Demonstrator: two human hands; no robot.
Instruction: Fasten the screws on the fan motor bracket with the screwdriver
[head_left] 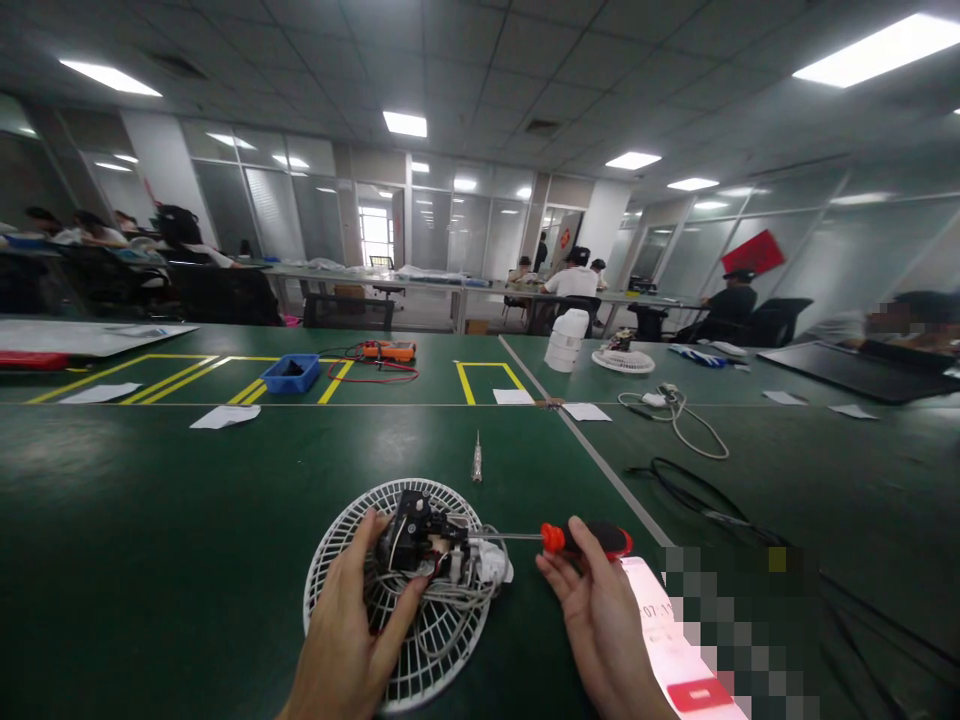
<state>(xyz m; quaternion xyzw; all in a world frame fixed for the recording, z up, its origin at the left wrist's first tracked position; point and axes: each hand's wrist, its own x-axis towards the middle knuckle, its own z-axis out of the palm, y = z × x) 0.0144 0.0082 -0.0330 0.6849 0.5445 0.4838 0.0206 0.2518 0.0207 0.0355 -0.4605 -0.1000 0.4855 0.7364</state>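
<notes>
At the near centre, the left hand (349, 610) clasps a fan motor assembly (409, 530) atop a white fan grille (450, 650); the right hand (600, 615), closed on a screwdriver (596, 539), points its shaft left into the assembly, apparently screw work, calling for firm bracing and straight alignment

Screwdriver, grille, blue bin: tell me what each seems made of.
Screwdriver: gray shaft with metallic sheen, likely steel; smooth red-and-black handle, probably plastic, perhaps with rubber.
Grille: white, thin molded-looking ribs, probably plastic, though coated metal is possible.
Blue bin: evenly colored, smooth walls, likely plastic.
</notes>
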